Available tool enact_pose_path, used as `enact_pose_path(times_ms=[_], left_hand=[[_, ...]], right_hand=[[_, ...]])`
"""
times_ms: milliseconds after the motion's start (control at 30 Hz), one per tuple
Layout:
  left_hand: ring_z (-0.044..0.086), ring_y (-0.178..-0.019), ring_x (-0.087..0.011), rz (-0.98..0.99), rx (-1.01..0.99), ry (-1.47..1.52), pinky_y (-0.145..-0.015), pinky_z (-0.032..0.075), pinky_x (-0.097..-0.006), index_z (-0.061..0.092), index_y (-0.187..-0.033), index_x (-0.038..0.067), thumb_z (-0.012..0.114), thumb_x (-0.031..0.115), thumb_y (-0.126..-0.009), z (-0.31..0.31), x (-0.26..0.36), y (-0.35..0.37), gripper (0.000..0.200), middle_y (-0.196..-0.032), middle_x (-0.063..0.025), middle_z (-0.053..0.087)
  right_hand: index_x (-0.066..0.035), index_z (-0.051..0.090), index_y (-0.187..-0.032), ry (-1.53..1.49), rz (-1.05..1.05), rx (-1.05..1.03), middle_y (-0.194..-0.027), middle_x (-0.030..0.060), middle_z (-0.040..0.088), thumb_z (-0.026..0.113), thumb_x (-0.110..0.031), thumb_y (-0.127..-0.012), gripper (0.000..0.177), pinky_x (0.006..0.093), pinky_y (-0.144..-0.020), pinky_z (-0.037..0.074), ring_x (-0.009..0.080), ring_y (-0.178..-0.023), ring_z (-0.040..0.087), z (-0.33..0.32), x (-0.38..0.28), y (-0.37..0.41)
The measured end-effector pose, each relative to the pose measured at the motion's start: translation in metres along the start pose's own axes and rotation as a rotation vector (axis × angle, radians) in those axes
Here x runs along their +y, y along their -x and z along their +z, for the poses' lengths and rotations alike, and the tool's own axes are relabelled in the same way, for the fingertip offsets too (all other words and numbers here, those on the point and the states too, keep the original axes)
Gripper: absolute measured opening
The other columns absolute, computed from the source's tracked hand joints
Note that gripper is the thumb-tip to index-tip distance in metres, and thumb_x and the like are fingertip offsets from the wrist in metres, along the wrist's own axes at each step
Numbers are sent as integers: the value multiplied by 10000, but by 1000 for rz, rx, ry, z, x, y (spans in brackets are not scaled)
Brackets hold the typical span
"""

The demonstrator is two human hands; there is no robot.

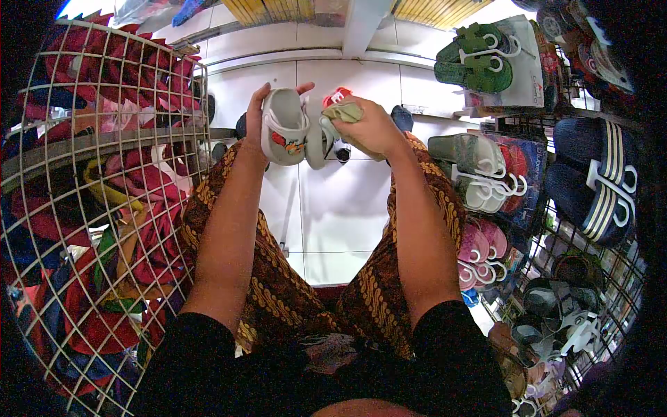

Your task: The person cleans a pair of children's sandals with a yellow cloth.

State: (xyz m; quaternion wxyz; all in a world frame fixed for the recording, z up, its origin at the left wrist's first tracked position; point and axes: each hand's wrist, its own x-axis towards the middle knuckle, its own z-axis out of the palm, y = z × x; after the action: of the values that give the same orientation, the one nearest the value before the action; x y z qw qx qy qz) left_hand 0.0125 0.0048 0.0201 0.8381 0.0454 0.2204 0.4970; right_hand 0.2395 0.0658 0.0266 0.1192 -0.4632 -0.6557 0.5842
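A wire basket (104, 208) of red sandals fills the 9 o'clock side. Near 12 o'clock, over a white tiled floor (344, 208), the person's left hand (256, 118) curls its fingers around a small grey shoe (283, 126), held upright. Just beside it, the right hand (374, 131) pinches a green cloth (344, 112) against the shoe's edge. At 3 o'clock, a rack (556, 229) holds hanging sandals.
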Motion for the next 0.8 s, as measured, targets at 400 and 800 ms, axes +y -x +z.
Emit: enact_pose_path(times_ms=[400, 800], left_hand=[[640, -1025, -307, -58, 467, -44, -919, 512, -492, 551, -1295, 53, 368, 515, -957, 13, -17, -7, 601, -1202, -133, 631], [656, -947, -245, 104, 96, 124, -843, 565, -416, 611, -1155, 109, 511, 306, -975, -29, -41, -8, 284, -1069, -95, 648]], right_hand=[[-32, 637, -1093, 0, -10, 249, -1000, 167, 694, 765, -313, -795, 429, 372, -842, 521, 299, -927, 673, 11, 20, -17], [-51, 697, -956, -4, 1, 358, -917, 137, 715, 789, -396, -762, 406, 341, -775, 532, 223, -824, 684, -2, -2, -8]])
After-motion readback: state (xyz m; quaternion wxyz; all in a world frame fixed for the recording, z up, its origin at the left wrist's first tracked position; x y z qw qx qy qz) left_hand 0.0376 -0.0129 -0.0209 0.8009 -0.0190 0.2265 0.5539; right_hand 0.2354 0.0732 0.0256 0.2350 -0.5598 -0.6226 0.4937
